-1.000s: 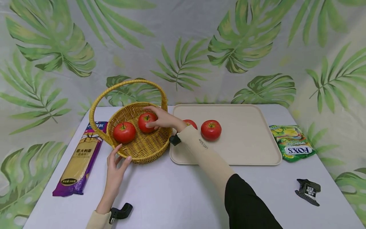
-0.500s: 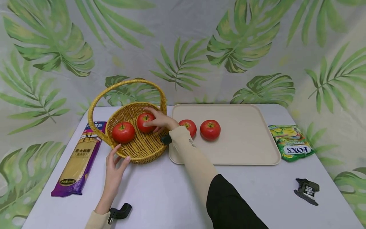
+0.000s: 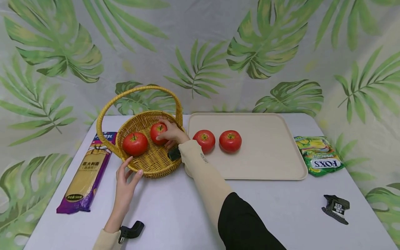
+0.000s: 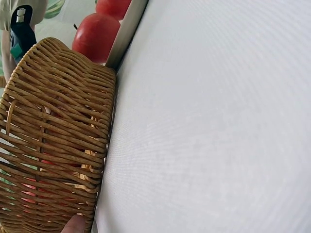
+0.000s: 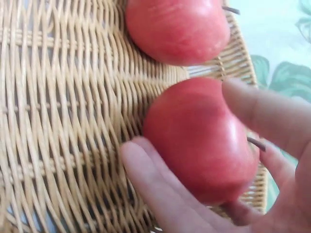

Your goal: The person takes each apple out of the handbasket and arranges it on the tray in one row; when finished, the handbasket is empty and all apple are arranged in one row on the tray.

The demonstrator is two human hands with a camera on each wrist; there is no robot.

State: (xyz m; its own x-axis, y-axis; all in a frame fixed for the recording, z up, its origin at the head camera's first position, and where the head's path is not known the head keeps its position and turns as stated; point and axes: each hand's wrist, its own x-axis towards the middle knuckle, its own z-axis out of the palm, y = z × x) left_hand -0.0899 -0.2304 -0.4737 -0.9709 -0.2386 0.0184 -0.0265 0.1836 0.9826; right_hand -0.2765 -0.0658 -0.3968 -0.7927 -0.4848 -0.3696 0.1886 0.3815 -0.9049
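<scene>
grasping the right apple (image 3: pixel 157 131) inside the basket (image 3: pixel 160 171) with the right hand (image 3: pixel 173 133), probably for secure control; resting the left hand (image 3: pixel 125 187), unclenched, against the basket's near side, likely for steadying it.

Prob. a staged tabletop set, i.e. white table (image 3: pixel 181 215) w/ leaf-print backdrop (image 3: pixel 203 62) behind.

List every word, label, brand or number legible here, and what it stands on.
"FOXS": green packet
"意大利面": purple-and-gold packet
"500克", apparently: oval label on that packet
Too small or blurred: remaining print on both packets, lettering on the right sleeve, white characters on the black hat-shaped item.
</scene>
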